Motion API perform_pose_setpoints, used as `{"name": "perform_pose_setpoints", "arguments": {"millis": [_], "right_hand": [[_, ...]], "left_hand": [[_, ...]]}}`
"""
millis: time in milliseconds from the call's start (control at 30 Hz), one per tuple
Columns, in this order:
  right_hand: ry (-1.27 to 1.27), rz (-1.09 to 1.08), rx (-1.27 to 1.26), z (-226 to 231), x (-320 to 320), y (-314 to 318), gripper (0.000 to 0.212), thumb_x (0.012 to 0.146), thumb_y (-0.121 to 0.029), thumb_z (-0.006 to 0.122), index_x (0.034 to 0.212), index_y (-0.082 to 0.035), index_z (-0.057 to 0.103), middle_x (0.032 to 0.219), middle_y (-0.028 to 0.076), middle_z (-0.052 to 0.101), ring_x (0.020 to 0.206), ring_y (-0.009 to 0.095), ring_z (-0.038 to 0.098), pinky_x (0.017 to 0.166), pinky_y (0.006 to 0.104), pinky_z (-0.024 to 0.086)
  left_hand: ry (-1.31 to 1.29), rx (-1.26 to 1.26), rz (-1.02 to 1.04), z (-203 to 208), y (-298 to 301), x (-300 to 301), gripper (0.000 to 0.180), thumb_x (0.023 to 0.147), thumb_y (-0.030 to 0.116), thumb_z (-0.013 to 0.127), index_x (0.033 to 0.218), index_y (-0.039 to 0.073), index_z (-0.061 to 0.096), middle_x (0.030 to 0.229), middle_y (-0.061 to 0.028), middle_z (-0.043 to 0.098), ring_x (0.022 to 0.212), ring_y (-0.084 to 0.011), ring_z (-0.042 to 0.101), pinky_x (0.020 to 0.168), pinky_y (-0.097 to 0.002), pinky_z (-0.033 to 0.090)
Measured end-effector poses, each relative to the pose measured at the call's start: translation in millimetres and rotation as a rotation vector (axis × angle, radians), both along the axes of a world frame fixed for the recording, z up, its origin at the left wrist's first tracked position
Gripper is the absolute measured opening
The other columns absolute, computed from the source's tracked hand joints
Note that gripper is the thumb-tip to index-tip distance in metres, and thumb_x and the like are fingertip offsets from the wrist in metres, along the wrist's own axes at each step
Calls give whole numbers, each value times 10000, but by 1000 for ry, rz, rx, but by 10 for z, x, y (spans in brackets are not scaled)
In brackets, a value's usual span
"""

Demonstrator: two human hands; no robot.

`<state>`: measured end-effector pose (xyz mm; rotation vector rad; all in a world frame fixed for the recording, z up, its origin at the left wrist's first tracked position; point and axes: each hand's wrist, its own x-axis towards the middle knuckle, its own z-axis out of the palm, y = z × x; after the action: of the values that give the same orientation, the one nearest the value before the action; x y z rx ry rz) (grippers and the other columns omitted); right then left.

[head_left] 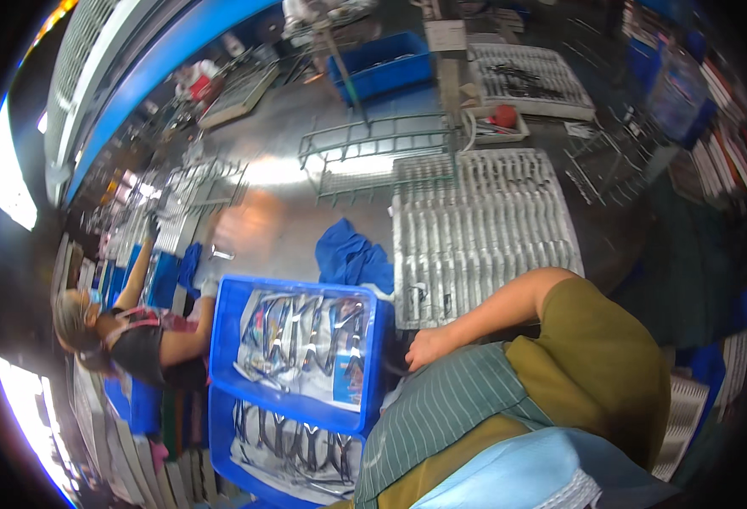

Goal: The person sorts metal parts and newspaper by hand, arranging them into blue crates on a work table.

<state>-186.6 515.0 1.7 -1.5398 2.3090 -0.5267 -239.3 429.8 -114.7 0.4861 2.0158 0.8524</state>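
My right hand [429, 348] is closed, its fingers curled in front of my striped apron. It is beside the right wall of the upper blue bin [373, 356] and just below the near edge of a pale slotted tray [484, 246]. Something dark shows at the fingertips, too small and blurred to name. Shiny plier-like tools [310, 335] lie in rows on paper in that bin. A second blue bin [221, 441], nearer to me, holds more of them. Two small dark pieces stand in the tray's near slots. My left hand is out of view.
A crumpled blue cloth [352, 259] lies on the metal table [284, 212] beyond the bin. Green wire racks [373, 161] are behind it. Further back are another blue bin [382, 68] and a loaded slotted tray [530, 81]. A co-worker [153, 339] reaches across at left.
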Motion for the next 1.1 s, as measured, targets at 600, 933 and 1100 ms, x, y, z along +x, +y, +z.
{"name": "perform_pose_setpoints", "arguments": {"millis": [600, 933, 1100], "right_hand": [[396, 15, -99, -44, -5, -78, 124, 637, -217, 572, 596, -114, 627, 782, 13, 597, 758, 198, 579, 629, 332, 446], [-128, -56, -277, 517, -65, 142, 162, 763, -243, 666, 764, -83, 689, 900, 41, 632, 819, 199, 613, 685, 323, 497], [-668, -451, -740, 780, -110, -60, 143, 762, -148, 707, 820, -25, 660, 792, 23, 620, 692, 112, 570, 620, 252, 446]], "left_hand": [[453, -270, -68, -52, -1317, 713, 377, 898, 427, 421, 1081, 137, 579, 959, -250, 608, 858, -425, 589, 689, -419, 494], [-92, -326, 414, 462, -1267, 893, 623, 791, 633, 454, 1001, 83, 658, 1010, -229, 610, 976, -407, 567, 803, -417, 447], [6, -234, 483, 162, -1397, 1063, 516, 808, 541, 473, 1000, 97, 652, 990, -207, 625, 959, -381, 582, 800, -414, 457]]}}
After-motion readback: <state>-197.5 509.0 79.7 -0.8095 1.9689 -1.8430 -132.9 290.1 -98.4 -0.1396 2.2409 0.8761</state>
